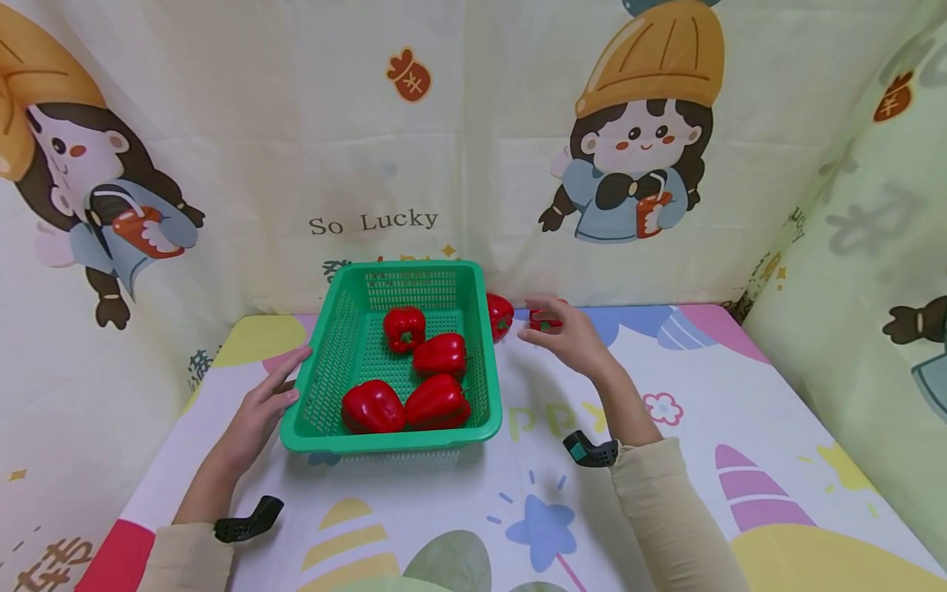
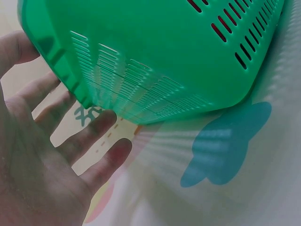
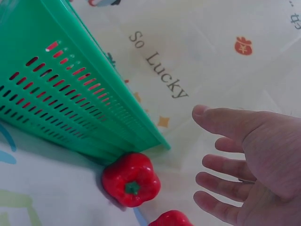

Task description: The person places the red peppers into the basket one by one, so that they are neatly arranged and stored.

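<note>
A green plastic basket [image 1: 488,411] on the table holds several red bell peppers [image 1: 373,407]. My left hand [image 1: 255,415] rests its spread fingers along the basket's left rim; the left wrist view shows them straight by the green wall [image 2: 155,42]. To the right of the basket, my right hand [image 1: 565,333] hovers with parted fingers and nothing between them. Just outside the basket's right wall lies a bell pepper [image 3: 131,180]. Another bell pepper [image 1: 546,319] sits farther right, partly hidden behind the right hand in the head view.
A printed cloth [image 1: 518,510] covers the table. Behind it hangs a cream curtain [image 1: 481,164] with cartoon figures, and a similar sheet [image 1: 851,247] closes off the right side. Black wrist devices [image 1: 247,520] are strapped to both arms.
</note>
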`<action>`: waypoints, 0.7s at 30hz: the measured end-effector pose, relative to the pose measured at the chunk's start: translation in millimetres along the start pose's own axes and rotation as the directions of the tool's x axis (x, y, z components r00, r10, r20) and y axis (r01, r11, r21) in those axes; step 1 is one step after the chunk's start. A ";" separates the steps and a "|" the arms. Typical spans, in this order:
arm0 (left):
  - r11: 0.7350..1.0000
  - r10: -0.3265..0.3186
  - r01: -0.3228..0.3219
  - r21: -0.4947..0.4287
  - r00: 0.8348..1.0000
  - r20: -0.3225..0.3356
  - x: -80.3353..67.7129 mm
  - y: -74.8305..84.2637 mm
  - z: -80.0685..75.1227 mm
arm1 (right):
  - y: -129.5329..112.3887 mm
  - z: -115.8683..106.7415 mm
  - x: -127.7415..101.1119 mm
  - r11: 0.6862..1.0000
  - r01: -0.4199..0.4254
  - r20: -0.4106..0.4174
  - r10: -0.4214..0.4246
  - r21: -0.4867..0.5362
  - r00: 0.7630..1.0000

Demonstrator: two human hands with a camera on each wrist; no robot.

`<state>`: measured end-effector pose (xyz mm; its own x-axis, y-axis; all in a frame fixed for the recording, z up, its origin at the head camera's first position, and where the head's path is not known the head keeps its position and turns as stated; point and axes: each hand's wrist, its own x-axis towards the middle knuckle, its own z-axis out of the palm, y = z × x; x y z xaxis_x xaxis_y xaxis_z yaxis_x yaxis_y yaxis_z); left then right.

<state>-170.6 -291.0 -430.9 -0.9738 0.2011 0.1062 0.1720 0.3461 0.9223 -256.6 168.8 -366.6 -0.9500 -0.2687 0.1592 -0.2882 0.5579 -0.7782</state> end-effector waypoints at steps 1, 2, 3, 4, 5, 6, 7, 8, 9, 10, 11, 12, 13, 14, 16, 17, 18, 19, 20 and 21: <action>1.000 0.001 -0.001 0.000 1.000 0.000 0.0 0.0 0.0 | 0.4 -0.3 0.0 1.000 -0.002 0.000 0.002 0.000 1.000; 1.000 0.002 -0.002 0.000 1.000 -0.001 0.0 -0.2 0.0 | 0.7 -0.6 -0.2 1.000 -0.004 -0.001 0.004 0.002 1.000; 1.000 0.004 -0.004 -0.002 1.000 -0.002 0.1 -0.2 0.0 | 1.2 -0.9 -0.4 1.000 -0.006 -0.002 0.006 0.004 1.000; 1.000 0.006 -0.006 -0.004 1.000 -0.002 0.2 -0.3 0.1 | 1.9 -1.3 -0.7 1.000 -0.008 -0.002 0.008 0.003 1.000; 1.000 0.008 -0.008 -0.005 1.000 -0.003 0.2 -0.3 0.1 | 2.6 -1.6 -0.9 1.000 -0.009 -0.001 0.009 0.004 1.000; 1.000 0.010 -0.010 -0.008 1.000 -0.003 0.3 -0.2 0.1 | 3.3 -2.0 -1.2 1.000 -0.010 0.000 0.010 0.003 1.000; 1.000 0.013 -0.013 -0.010 1.000 -0.003 0.4 -0.2 0.2 | 3.9 -2.4 -1.4 1.000 -0.013 0.002 0.013 0.007 1.000; 1.000 0.014 -0.014 -0.012 1.000 -0.003 0.4 -0.1 0.2 | 4.6 -2.8 -1.6 1.000 -0.017 0.005 0.017 0.011 1.000; 1.000 0.016 -0.016 -0.013 1.000 -0.002 0.4 -0.1 0.2 | 5.3 -3.3 -1.8 1.000 -0.021 0.008 0.021 0.014 1.000; 1.000 0.018 -0.018 -0.012 1.000 -0.003 0.5 0.0 0.2 | 6.0 -3.8 -2.0 1.000 -0.023 0.010 0.023 0.016 1.000; 1.000 0.018 -0.018 -0.011 1.000 -0.003 0.5 0.0 0.2 | 6.5 -4.2 -2.1 0.999 -0.027 0.010 0.027 0.020 1.000; 1.000 0.018 -0.018 -0.009 1.000 -0.003 0.5 0.1 0.2 | 7.1 -4.8 -2.2 0.999 -0.031 0.010 0.031 0.022 0.999; 1.000 0.018 -0.018 -0.006 1.000 -0.003 0.6 0.1 0.2 | 7.5 -5.3 -2.4 0.999 -0.035 0.007 0.035 0.021 0.999; 1.000 0.017 -0.017 -0.002 1.000 -0.003 0.5 0.1 0.2 | 8.1 -5.9 -2.6 0.999 -0.037 0.003 0.037 0.015 0.999; 1.000 0.016 -0.016 0.003 1.000 -0.003 0.6 0.0 0.2 | 9.4 -6.8 -2.9 0.999 -0.038 -0.005 0.038 0.003 0.999; 1.000 0.015 -0.015 0.005 1.000 -0.003 0.7 0.0 0.2 | 10.3 -7.1 -3.0 0.999 -0.038 -0.010 0.038 0.003 0.999; 1.000 0.014 -0.014 0.007 1.000 -0.003 0.7 0.0 0.2 | 11.1 -7.7 -3.3 0.999 -0.037 -0.012 0.037 0.001 0.999; 1.000 0.014 -0.014 0.007 1.000 -0.003 0.7 -0.1 0.2 | 11.8 -8.1 -3.5 0.999 -0.038 -0.016 0.038 0.002 0.999; 1.000 0.013 -0.013 0.005 1.000 -0.002 0.7 0.0 0.2 | 12.6 -8.5 -3.6 0.999 -0.038 -0.016 0.038 0.006 0.999; 1.000 0.012 -0.012 0.005 1.000 -0.002 0.6 0.0 0.2 | 13.3 -8.9 -3.8 0.999 -0.038 -0.019 0.038 0.012 0.999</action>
<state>-171.2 -290.7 -431.0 -0.9721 0.2028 0.1180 0.1842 0.3480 0.9192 -257.9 184.2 -372.2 -0.9624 -0.2324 0.1406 -0.2503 0.5581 -0.7911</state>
